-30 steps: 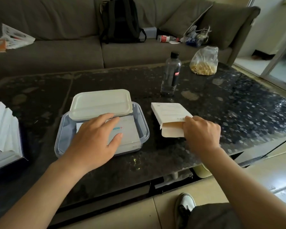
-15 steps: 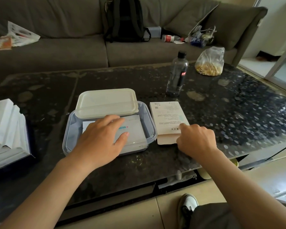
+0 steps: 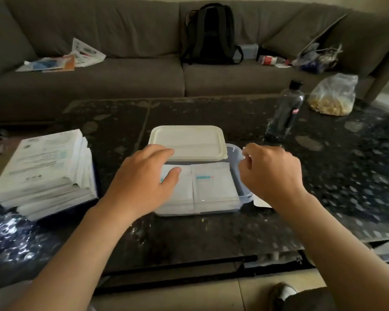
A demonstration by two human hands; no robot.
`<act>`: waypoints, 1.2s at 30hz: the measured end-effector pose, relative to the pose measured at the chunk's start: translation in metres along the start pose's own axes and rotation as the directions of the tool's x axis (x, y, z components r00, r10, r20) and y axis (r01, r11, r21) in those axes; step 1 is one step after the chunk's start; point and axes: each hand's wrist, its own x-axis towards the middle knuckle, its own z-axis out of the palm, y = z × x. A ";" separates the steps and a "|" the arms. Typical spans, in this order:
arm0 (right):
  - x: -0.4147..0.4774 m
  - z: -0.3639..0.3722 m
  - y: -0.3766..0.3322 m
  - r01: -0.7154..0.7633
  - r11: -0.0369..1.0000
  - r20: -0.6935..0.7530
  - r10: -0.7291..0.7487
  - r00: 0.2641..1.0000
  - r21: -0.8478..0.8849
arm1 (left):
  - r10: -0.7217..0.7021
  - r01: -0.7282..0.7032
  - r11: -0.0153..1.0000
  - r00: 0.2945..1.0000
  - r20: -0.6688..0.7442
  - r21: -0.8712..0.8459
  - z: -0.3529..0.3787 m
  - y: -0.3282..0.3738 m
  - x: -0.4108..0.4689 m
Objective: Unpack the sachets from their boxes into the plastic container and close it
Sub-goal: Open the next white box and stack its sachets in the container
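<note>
Though unclosed — sachets inside container

one head-worn wide-angle view, above the desk near edge, pitched forward and down, facing the sofa beyond, close over left hand and right hand, edges bowed

Sachets in container — lid behind, boxes left.
</note>
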 end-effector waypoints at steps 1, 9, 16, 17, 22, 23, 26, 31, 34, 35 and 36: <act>0.002 0.005 -0.008 0.046 0.999 -0.045 -0.045 0.998 0.016 | -0.031 0.031 1.000 0.999 -0.015 0.003 -0.007 -0.006 -0.001; 0.013 0.033 -0.068 0.222 0.971 -0.078 -0.216 0.973 0.092 | -0.322 0.345 0.918 0.937 -0.138 0.198 -0.056 -0.087 -0.006; 0.018 0.055 -0.093 0.275 0.943 -0.035 -0.273 0.961 0.189 | -0.648 0.635 0.728 0.761 -0.045 0.259 -0.071 -0.147 -0.012; 0.018 0.057 -0.096 0.280 0.940 -0.035 -0.278 0.960 0.194 | -0.664 0.647 0.723 0.748 -0.013 0.242 -0.070 -0.152 -0.013; 0.018 0.062 -0.107 0.322 0.918 -0.083 -0.311 0.947 0.232 | -0.691 0.665 0.708 0.722 0.035 0.237 -0.070 -0.158 -0.013; 0.018 0.063 -0.108 0.333 0.912 -0.097 -0.319 0.943 0.240 | -0.693 0.671 0.704 0.721 0.019 0.231 -0.070 -0.157 -0.012; 0.017 0.062 -0.109 0.359 0.897 -0.136 -0.334 0.933 0.258 | -0.702 0.699 0.703 0.711 -0.028 0.129 -0.074 -0.151 -0.011; 0.016 0.057 -0.110 0.474 0.841 -0.155 -0.448 0.881 0.260 | -0.701 0.651 0.703 0.702 -0.125 -0.285 -0.086 -0.137 -0.008; 0.014 0.047 -0.116 0.487 0.792 -0.143 -0.469 0.872 0.369 | -0.678 0.579 0.695 0.725 -0.122 -0.426 -0.088 -0.116 -0.006; 0.013 0.043 -0.120 0.432 0.773 -0.103 -0.437 0.893 0.464 | -0.667 0.557 0.695 0.736 -0.117 -0.454 -0.086 -0.107 -0.005; 0.013 0.038 -0.124 0.328 0.746 -0.028 -0.384 0.923 0.580 | -0.650 0.538 0.700 0.753 -0.107 -0.470 -0.083 -0.096 -0.005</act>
